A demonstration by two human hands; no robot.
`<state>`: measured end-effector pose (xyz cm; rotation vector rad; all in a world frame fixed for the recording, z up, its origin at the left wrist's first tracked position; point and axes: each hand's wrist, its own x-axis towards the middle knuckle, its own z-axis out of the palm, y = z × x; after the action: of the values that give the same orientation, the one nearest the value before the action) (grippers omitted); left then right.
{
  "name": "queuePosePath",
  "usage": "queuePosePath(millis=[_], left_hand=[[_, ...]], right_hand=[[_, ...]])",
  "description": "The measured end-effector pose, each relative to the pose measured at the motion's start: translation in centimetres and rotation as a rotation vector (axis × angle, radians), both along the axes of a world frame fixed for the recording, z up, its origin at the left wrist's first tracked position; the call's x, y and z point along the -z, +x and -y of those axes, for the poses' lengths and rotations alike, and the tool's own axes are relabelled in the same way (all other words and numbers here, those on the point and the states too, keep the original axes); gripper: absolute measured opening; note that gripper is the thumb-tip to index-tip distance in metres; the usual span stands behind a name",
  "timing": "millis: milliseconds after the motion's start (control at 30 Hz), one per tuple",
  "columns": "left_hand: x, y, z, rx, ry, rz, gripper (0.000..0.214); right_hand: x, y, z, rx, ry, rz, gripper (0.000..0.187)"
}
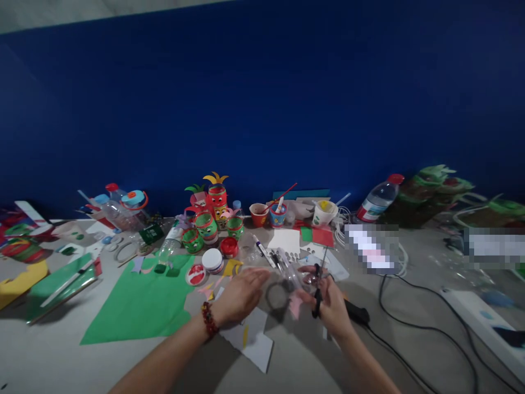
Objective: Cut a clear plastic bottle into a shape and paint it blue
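My right hand has its fingers in the black handles of a pair of scissors, whose blades point up and away from me. My left hand, with a beaded bracelet at the wrist, is held palm down over the table, fingers stretched out and holding nothing that I can see. A torn white paper lies under and in front of it. Between the hands are a pink paper scrap and a dark ring shape, too blurred to identify. Clear plastic and pens lie just beyond.
A green sheet lies to the left. Painted cups, a white-lidded jar and a red paint pot stand behind it. A red-capped bottle, black cables and a white power strip are on the right.
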<state>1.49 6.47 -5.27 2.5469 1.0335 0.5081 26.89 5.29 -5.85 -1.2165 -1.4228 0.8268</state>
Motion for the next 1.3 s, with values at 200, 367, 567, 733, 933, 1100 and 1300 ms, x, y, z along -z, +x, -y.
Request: queuePosePath(millis=[200, 367, 567, 733, 933, 1100, 1300], left_hand=[[0.7, 0.7, -0.1, 0.144, -0.014, -0.191, 0.052], [0.6, -3.1, 1.7, 0.045, 0.029, -0.250, 0.054], [-0.2, -7.2, 4.1, -0.164, 0.076, -0.373, 0.042], [-0.2, -5.7, 4.7, 0.008, 0.020, -0.342, 0.061], [0.4, -5.6, 4.6, 0.051, -0.065, -0.277, 0.091], [-0.5, -5.8, 3.9, -0.061, -0.173, -0.208, 0.085], [-4.0, -4.8, 3.9, -0.064, -0.110, -0.046, 0.015]], right_hand=[[0.9, 0.4, 0.1, -0.093, -0.075, -0.029, 0.049], [0.9, 0.7, 0.1, -0.118, -0.094, -0.041, 0.048], [0.5, 0.5, -0.3, -0.114, -0.094, 0.012, 0.046], [0.5, 0.3, -0.1, -0.127, -0.090, -0.013, 0.048], [0.7, 0.6, 0.0, -0.129, -0.080, -0.016, 0.048], [0.2, 0.6, 0.0, -0.112, -0.051, 0.039, 0.044], [0.4, 0.6, 0.0, -0.112, -0.073, 0.014, 0.045]])
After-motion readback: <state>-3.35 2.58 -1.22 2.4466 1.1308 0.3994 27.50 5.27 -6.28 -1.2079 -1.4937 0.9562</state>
